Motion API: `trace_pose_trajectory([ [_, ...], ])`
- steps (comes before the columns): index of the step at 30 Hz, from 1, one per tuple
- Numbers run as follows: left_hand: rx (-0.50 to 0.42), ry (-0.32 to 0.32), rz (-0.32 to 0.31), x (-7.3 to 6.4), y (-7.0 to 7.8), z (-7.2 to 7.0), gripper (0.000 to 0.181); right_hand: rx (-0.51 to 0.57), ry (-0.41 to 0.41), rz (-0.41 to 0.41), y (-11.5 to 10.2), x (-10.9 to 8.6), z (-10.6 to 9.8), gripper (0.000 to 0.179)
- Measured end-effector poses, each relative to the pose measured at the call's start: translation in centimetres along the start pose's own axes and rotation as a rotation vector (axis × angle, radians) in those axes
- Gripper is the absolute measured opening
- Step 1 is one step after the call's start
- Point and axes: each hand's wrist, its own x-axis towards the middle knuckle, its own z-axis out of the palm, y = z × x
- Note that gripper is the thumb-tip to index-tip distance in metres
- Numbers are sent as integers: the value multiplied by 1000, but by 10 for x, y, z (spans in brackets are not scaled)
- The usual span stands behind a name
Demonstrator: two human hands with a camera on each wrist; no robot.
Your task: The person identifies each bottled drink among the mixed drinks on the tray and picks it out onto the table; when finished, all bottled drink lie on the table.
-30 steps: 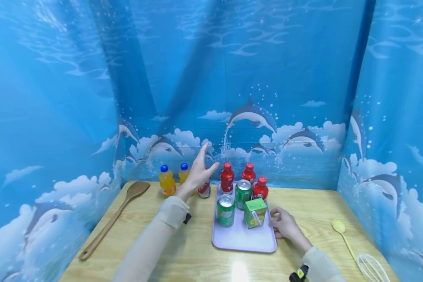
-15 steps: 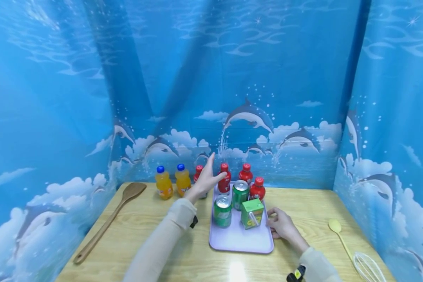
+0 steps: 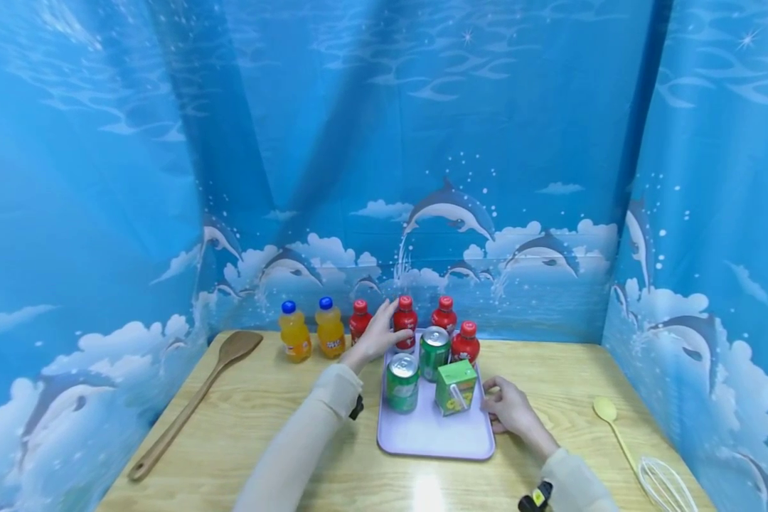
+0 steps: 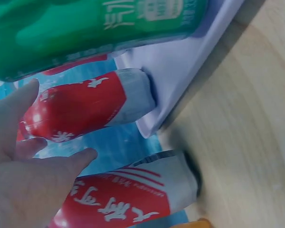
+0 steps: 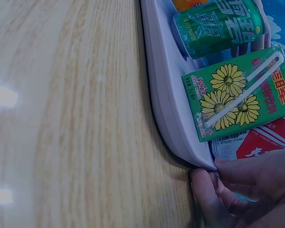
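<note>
My left hand (image 3: 376, 336) reaches over the back left corner of the lilac tray (image 3: 435, 442), its fingers at the upper part of a small red bottle (image 3: 407, 321). In the left wrist view the thumb sticks out below that bottle (image 4: 85, 102), and the fingers extend by its cap end. My right hand (image 3: 512, 407) pinches the tray's right rim between thumb and fingers. Also on the tray stand two green drink cans (image 3: 402, 384), a green drink carton (image 3: 456, 387) with a straw on its side, and two more red bottles (image 3: 466, 345).
Left of the tray, another red bottle (image 3: 360, 320) and two orange drink bottles (image 3: 330, 331) stand along the back. A wooden spatula (image 3: 211, 384) lies at the left. On the right lie a yellow spoon (image 3: 606, 410) and a whisk (image 3: 665, 483). A dolphin-print curtain borders the table.
My left hand has moved right and lowered from beside the red bottle left of the tray to the bottle at the tray's back left corner. The right hand stays on the rim.
</note>
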Motion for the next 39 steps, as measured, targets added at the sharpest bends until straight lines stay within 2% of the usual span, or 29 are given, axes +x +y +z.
trace_pose_trajectory([
  [7,12,64,10,3,-8,9,82,-8,-2,3,-2,1,0,32],
  [12,78,145,32,3,-4,15,83,-4,-1,2,-3,1,0,32],
  [19,134,246,38,4,-1,20,72,-10,-1,2,-4,3,2,31],
  [32,155,264,51,-2,9,20,67,-6,9,-1,-4,0,2,32],
  [39,129,283,106,-5,22,10,67,-15,6,7,-1,-1,0,31],
])
